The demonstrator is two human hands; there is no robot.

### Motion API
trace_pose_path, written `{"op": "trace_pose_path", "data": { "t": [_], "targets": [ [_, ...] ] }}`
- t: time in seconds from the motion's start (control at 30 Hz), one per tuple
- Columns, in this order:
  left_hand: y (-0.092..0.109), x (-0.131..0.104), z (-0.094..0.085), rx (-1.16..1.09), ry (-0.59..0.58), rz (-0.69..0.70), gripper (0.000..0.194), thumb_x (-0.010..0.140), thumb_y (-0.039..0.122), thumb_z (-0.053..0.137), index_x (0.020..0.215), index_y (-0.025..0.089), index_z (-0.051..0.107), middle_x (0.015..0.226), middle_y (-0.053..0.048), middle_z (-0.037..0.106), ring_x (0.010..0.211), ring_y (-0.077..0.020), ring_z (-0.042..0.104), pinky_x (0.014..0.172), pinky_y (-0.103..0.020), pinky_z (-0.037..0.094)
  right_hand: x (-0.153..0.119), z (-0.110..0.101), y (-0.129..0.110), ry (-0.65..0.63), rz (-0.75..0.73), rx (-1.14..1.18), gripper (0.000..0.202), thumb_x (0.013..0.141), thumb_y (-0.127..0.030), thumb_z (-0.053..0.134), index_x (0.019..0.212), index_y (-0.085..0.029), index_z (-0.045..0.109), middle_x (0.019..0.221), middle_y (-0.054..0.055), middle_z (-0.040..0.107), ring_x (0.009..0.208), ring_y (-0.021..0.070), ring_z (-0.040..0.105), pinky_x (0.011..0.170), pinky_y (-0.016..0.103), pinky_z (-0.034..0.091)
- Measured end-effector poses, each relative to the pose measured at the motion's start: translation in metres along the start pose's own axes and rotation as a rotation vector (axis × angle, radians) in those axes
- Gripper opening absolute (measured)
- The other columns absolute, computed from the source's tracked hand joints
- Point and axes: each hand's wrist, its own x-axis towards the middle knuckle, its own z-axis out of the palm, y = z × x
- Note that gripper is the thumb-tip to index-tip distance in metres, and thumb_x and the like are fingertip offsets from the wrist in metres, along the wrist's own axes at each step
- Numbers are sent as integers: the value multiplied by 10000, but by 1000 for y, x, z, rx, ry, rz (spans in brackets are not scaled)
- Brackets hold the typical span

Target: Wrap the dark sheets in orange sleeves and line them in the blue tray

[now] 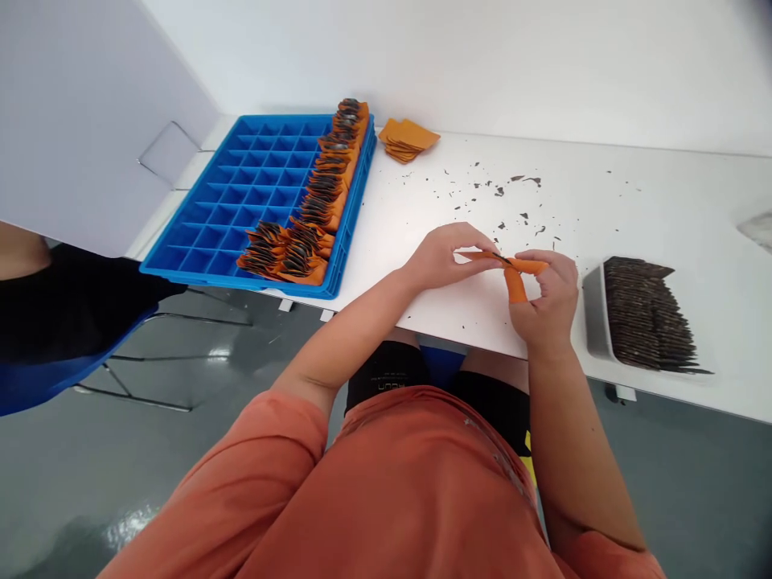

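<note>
Barely clear, edge-on: orange packet [474, 255] in left hand [441, 256].

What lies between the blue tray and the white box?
The head view shows the left hand and right hand holding an orange piece over the table.

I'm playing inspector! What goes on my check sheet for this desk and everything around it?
Surface: white table, strewn with dark flakes beyond the hands.
Job's things: orange piece in hand; blue tray, partly filled with orange-and-dark bundles; orange stack; container of dark sheets.
Clutter: dark flakes, many sizes.
Grippers: left hand and right hand, both bare, hold the orange piece.
Cables: nothing seen.
Surroundings: pale wall, grey floor, person in black on a blue chair.
</note>
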Motion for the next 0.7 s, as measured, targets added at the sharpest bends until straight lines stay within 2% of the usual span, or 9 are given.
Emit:
{"op": "trace_pose_path", "data": {
  "t": [0.1, 0.13, 0.23, 0.33, 0.43, 0.53, 0.6, 0.63, 0.7],
  "targets": [
    [2, 0, 2, 88, 48, 81, 298, 1057, 516, 745, 985, 230, 787, 958, -70, 842, 906, -197, 766, 858, -373, 585, -2, 0, 0, 25, 19, 27, 97, 978, -325, 670, 1014, -254, 725, 1132, 126, 767, 1092, 326, 696, 1068, 619, 521],
    [4, 2, 2, 133, 32, 88, 312, 1076, 512, 715, 968, 224, 770, 948, -68, 838, 900, -199, 760, 859, -373, 582, -2, 0, 0, 45, 34, 31, 102, 976, -327, 674, 1016, -252, 731, 1130, 130, 759, 1098, 332, 690, 1064, 621, 522],
    [21, 9, -2, 381, -155, 48, 324, 1128, 455, 613, 946, 214, 728, 926, -69, 824, 904, -228, 748, 869, -405, 545, -3, 1, 3, 108, 96, 21, 151, 1004, -351, 668, 1073, -250, 758, 1126, 141, 738, 1120, 344, 677, 1043, 614, 531],
    [44, 20, -4, 634, -377, -55, 210, 1125, 312, 567, 1053, 204, 732, 967, -76, 826, 917, -256, 749, 820, -417, 496, -3, 4, 6, 129, 50, 9, 142, 1000, -364, 695, 1058, -253, 764, 1097, 125, 744, 1077, 329, 684, 1013, 599, 545],
    [60, 32, -2, 788, -512, -107, 189, 1093, 218, 561, 1104, 214, 750, 977, -67, 828, 925, -266, 756, 760, -409, 460, -4, 6, 7, 130, -35, 26, 130, 965, -383, 761, 995, -257, 759, 1067, 102, 758, 1029, 309, 686, 986, 579, 553],
    [71, 42, -8, 899, -610, -102, 183, 1075, 219, 598, 993, 216, 761, 934, -59, 821, 873, -255, 751, 707, -395, 431, -5, 5, 6, 151, -2, 62, 308, 941, -481, 804, 1150, -258, 762, 1119, 114, 754, 1066, 316, 685, 981, 572, 566],
    [83, 47, -30, 931, -596, -96, 251, 1107, 322, 598, 943, 211, 753, 915, -57, 814, 874, -243, 750, 701, -382, 440, -6, 4, 4, 141, 51, 95, 438, 951, -549, 777, 1269, -251, 733, 1166, 129, 747, 1106, 326, 689, 985, 575, 576],
    [90, 48, -48, 936, -550, -99, 327, 1128, 407, 577, 931, 211, 749, 909, -57, 811, 895, -240, 753, 710, -376, 457, -7, 4, 4, 124, 75, 112, 445, 970, -564, 743, 1283, -249, 724, 1181, 132, 747, 1122, 327, 692, 988, 576, 579],
    [106, 45, -99, 937, -404, -153, 447, 1139, 569, 527, 975, 221, 755, 966, -49, 817, 947, -230, 757, 767, -375, 507, -8, 5, 4, 77, 96, 137, 392, 1009, -560, 673, 1239, -247, 728, 1188, 130, 748, 1135, 323, 695, 997, 576, 580]
  ]
}}
